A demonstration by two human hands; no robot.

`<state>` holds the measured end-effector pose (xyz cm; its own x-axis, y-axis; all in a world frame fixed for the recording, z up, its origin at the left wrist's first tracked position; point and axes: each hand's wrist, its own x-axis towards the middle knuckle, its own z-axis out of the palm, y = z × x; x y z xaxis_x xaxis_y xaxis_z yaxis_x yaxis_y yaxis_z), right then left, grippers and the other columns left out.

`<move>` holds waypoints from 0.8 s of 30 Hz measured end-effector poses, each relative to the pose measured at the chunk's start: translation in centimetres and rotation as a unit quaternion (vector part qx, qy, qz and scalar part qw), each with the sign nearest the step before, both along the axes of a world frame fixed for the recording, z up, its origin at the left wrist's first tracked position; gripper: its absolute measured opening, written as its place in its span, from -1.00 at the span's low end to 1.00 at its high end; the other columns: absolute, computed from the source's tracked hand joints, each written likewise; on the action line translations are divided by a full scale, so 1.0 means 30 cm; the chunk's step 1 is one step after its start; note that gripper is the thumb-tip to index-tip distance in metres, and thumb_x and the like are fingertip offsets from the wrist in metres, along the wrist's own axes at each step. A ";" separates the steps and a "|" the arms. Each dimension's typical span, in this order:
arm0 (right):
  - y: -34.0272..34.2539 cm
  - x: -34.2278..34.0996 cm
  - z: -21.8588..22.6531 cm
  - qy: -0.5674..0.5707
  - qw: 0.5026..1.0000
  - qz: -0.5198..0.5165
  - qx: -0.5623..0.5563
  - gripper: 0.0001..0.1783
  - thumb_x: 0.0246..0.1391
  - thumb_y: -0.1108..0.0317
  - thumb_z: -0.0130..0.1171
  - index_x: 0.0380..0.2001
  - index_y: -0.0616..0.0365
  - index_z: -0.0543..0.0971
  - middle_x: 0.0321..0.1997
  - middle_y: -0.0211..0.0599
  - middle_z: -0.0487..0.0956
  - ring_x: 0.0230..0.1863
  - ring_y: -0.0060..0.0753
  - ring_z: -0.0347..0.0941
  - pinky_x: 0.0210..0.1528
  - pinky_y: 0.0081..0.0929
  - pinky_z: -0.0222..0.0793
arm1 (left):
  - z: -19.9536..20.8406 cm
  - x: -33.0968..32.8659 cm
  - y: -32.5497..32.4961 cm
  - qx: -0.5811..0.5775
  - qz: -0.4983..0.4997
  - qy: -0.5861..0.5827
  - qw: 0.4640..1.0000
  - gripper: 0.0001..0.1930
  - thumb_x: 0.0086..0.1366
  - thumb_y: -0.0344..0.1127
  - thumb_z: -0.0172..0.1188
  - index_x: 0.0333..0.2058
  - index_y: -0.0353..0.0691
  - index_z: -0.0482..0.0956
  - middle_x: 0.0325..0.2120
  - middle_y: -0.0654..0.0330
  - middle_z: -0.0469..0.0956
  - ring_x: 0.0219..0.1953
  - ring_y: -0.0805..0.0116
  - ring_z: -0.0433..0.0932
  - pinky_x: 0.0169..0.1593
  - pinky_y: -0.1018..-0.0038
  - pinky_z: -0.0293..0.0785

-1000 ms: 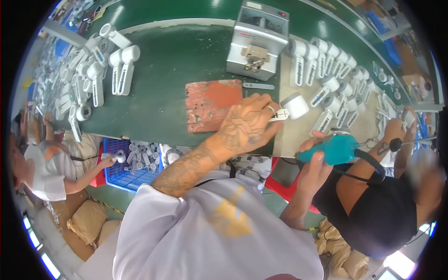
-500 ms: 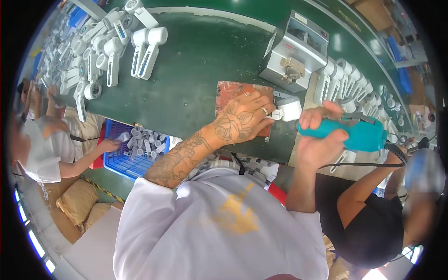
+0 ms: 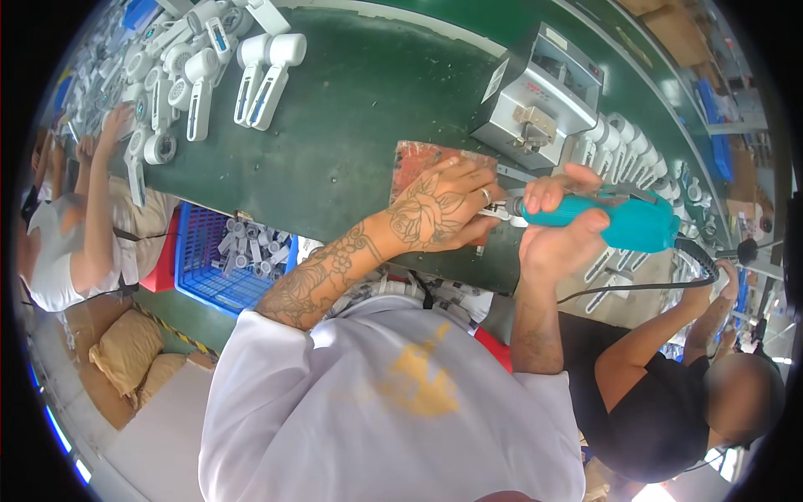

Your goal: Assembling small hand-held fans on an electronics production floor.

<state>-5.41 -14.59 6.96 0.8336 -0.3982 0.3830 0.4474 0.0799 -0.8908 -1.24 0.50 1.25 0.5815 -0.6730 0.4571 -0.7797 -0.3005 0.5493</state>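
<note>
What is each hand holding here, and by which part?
The right hand grips a teal, rounded, corded power tool around its body's front. The left hand holds a white plastic device by its slim part, mostly hidden.

We look from wearer's head, left fisheye of side-by-side pair, facing down. White shirt at lower middle, nearest us; left hand and right hand close, mid-frame; green bench beyond. View upright, unmirrored; straight edges bend toward dark rim.
</note>
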 end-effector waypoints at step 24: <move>-0.003 0.012 -0.022 0.001 1.000 0.004 -0.017 -0.09 0.09 -0.43 0.12 -0.07 0.37 0.43 -0.59 -0.34 0.39 -0.59 -0.45 0.31 -0.50 -0.45 0.25 | -0.005 0.009 -0.003 -0.053 -0.015 0.010 0.998 -0.69 0.15 -0.22 0.38 -0.22 -0.18 0.50 -0.21 0.17 0.55 -0.09 0.11 0.53 -0.04 0.22 0.49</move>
